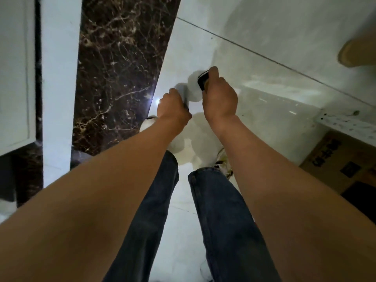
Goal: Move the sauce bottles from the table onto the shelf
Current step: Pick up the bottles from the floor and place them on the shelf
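Lighting: dim, cool indoor. Glare: one bright spot on the glossy floor (156, 101). Shadows: soft, pale, around the shoes (148, 124). Sharpness: motion blur throughout. Distortion: wide-angle stretching at edges; forearms enlarged.

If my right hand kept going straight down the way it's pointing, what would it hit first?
Probably the pale floor tile. The right hand, gripping a dark-edged object, points down with nothing visible between it and the floor, though depth is unclear from this overhead view.
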